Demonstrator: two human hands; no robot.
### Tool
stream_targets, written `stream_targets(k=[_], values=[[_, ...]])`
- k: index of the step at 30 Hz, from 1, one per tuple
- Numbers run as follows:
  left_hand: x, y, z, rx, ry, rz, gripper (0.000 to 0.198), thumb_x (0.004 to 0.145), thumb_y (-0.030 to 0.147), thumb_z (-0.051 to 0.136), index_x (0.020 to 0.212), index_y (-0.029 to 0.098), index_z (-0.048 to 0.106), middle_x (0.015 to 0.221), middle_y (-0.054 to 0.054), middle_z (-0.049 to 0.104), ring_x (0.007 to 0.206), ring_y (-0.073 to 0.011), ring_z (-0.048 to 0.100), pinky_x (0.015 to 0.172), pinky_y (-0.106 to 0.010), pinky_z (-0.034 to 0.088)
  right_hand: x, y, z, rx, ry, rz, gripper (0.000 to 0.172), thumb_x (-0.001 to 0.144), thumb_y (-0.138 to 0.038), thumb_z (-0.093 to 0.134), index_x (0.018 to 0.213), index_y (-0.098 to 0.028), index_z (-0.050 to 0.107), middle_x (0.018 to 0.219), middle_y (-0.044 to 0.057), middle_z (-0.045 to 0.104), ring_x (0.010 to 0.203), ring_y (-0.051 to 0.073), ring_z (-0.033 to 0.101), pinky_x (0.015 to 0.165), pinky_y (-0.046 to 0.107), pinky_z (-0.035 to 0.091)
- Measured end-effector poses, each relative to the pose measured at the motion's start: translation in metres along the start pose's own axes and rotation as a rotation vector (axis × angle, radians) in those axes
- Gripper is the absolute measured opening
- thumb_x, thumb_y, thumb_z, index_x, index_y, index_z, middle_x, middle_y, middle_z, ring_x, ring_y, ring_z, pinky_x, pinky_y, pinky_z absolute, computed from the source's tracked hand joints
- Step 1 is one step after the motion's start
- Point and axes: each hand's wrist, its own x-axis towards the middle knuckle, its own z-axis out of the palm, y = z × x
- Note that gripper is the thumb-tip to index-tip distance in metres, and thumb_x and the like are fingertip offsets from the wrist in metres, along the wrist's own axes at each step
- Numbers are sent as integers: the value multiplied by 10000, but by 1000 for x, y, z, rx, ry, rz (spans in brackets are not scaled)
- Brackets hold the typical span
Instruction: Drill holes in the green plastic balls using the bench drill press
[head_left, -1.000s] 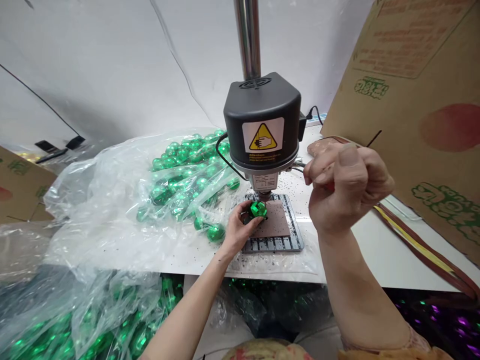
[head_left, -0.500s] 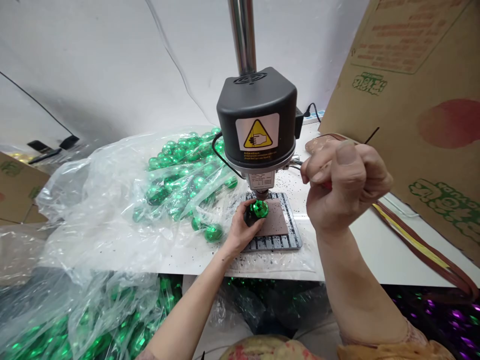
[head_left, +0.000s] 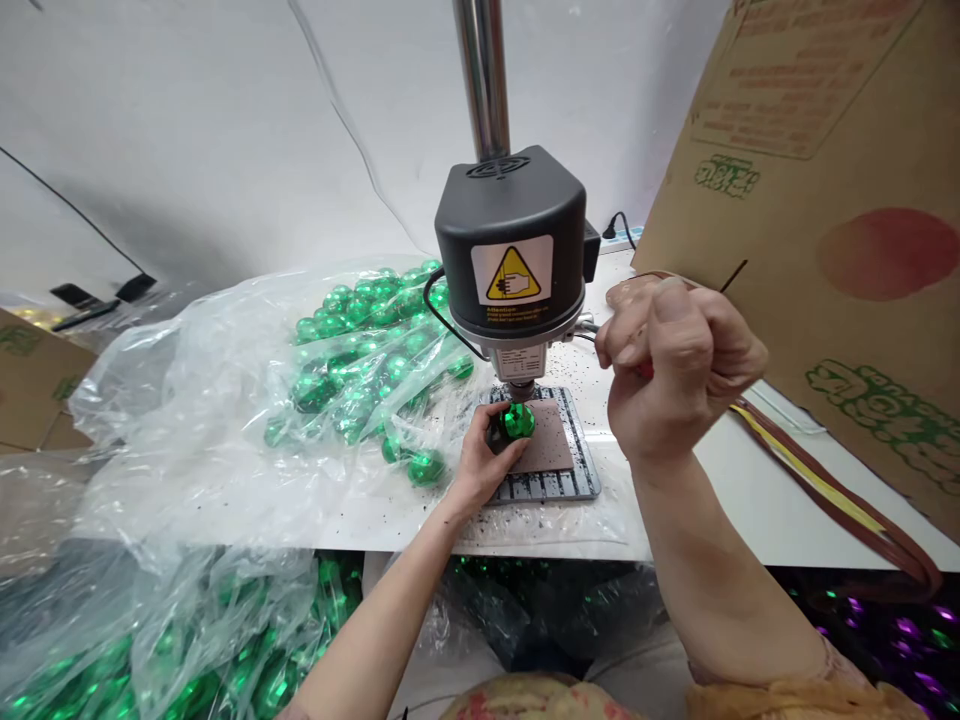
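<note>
A black bench drill press [head_left: 512,250] stands in the middle, with a yellow hand-warning label on its housing. Directly under its chuck [head_left: 521,390] is a shiny green faceted ball [head_left: 517,421]. My left hand [head_left: 481,455] grips that ball between thumb and fingers, just above a brown board [head_left: 551,445] on the slotted metal base [head_left: 577,488]. My right hand [head_left: 679,360] is closed around the drill press's feed lever at the right of the machine; most of the lever is hidden by my fingers.
Many green balls [head_left: 360,320] lie in a clear plastic bag [head_left: 180,400] on the white table. More green balls [head_left: 202,690] are bagged below its front edge. A large cardboard box [head_left: 810,250] stands at right, beside a brown and yellow strap [head_left: 817,470]. Dark shavings dot the table.
My right hand has shifted slightly left and stays closed on the lever. The drill head sits a little lower in view. My left hand still holds the green ball in place.
</note>
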Motion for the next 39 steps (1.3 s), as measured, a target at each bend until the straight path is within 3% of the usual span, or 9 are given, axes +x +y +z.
stream_targets(k=[6,12,18,25,32,39], values=[[-5,15,11,-35,26,5,469,818,272,753,1245,221,565,1204,-72,649,1117,-233,635,999,-388,505,0,-1,0,14,1,23,413,913,-244,588,535,-205,424,461,-67,417,420,64,386,523,304,345],[-3,19,19,-111,129,-114,366,846,363,744,1139,204,593,1028,-52,691,961,-202,669,883,-348,529,-1,-2,-1,21,-1,35,422,918,-251,591,532,-200,428,458,-65,416,432,62,389,530,304,346],[-4,14,23,-196,209,-125,495,761,331,825,1150,209,543,1089,-68,676,1014,-206,677,925,-371,553,10,-2,2,27,-16,103,418,901,-283,631,535,-219,437,453,-61,385,406,71,360,446,309,301],[-7,17,20,-128,106,-72,433,790,268,783,1172,204,590,1163,-81,668,1081,-214,668,971,-382,547,40,4,13,16,-83,261,424,901,-244,623,521,-212,437,446,-63,395,372,49,302,352,280,239],[-1,17,12,-60,-2,-62,452,784,237,781,1198,208,604,1144,-66,686,1066,-224,658,977,-397,523,42,2,13,49,-89,292,423,905,-208,605,516,-199,438,433,-71,394,359,32,312,350,240,239],[1,18,9,-66,-3,-39,445,768,258,797,1170,203,614,1120,-61,690,1049,-220,659,957,-379,525,25,-1,9,11,-37,165,447,887,-255,641,500,-208,423,430,-66,372,385,52,314,384,278,234]])
